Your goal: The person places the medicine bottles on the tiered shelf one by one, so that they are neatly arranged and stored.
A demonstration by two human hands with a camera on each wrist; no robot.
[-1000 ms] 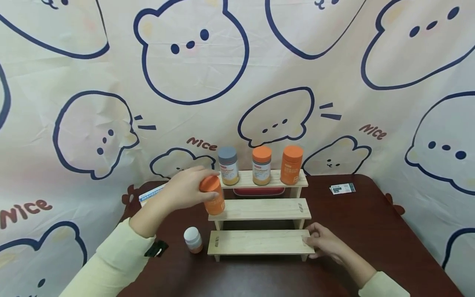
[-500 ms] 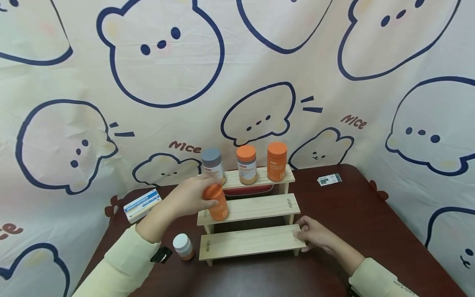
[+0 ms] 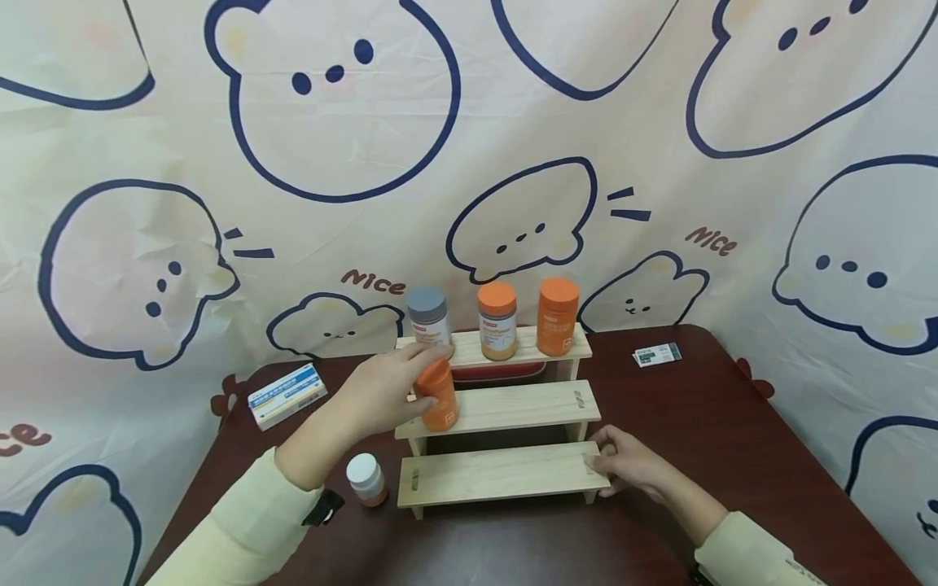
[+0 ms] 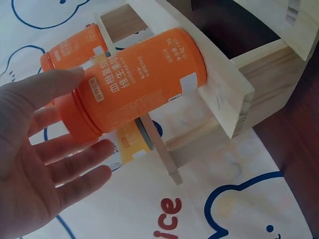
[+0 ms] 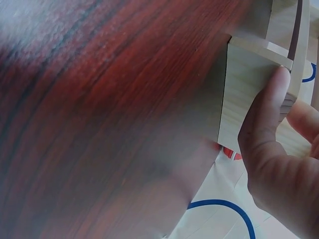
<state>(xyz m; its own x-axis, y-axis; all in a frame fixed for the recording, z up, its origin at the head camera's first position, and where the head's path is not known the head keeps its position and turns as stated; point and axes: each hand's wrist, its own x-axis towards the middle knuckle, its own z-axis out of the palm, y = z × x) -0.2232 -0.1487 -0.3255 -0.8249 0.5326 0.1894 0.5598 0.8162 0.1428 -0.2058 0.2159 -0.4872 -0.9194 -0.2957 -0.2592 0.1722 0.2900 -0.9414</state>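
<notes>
An orange pill bottle (image 3: pixel 439 399) stands upright near the left end of the stepped wooden rack's middle tier (image 3: pixel 535 404). My left hand (image 3: pixel 384 391) grips it around the cap, thumb on one side and fingers on the other. In the left wrist view, the bottle's (image 4: pixel 144 79) base meets the tier's surface. My right hand (image 3: pixel 628 462) pinches the right end of the lowest tier (image 3: pixel 498 474); in the right wrist view its thumb (image 5: pixel 264 114) lies against the wooden end. A grey-capped bottle (image 3: pixel 431 321), an orange-capped one (image 3: pixel 498 324) and another all-orange one (image 3: pixel 557 317) line the top tier.
A small white-capped bottle (image 3: pixel 366 480) stands on the dark table left of the rack. A blue-and-white box (image 3: pixel 287 396) lies at the back left, and a small printed card or packet (image 3: pixel 657 355) at the back right. A patterned cloth (image 3: pixel 352 163) hangs behind.
The left hand has brought the orange bottle rightward from the middle tier's left edge farther onto that tier. The right hand keeps its hold. The head view has shifted somewhat.
</notes>
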